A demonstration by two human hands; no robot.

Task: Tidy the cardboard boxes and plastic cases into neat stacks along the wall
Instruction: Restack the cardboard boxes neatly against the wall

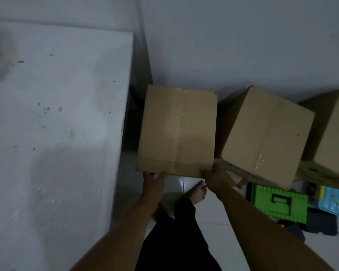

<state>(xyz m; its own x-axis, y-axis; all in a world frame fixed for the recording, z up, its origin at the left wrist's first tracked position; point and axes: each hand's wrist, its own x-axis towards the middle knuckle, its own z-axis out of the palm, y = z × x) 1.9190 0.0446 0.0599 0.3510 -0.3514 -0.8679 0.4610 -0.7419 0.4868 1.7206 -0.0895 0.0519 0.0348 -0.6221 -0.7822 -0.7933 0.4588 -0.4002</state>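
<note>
At centre frame, our left hand (154,178) and right hand (211,176) grasp the near edge of a taped cardboard box (177,130) by the wall (243,45). Right, more boxes (268,133) are stacked; plastic cases (278,204) remain loose on the floor, lower right.

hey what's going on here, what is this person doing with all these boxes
A person is holding the near edge of a taped cardboard box with both hands, left hand and right hand, close to the wall beside a white cabinet. Two more cardboard boxes, the middle box and one cut off at the right edge, already sit along the wall. A green plastic case and a blue case lie on the floor, not yet stacked.
</note>
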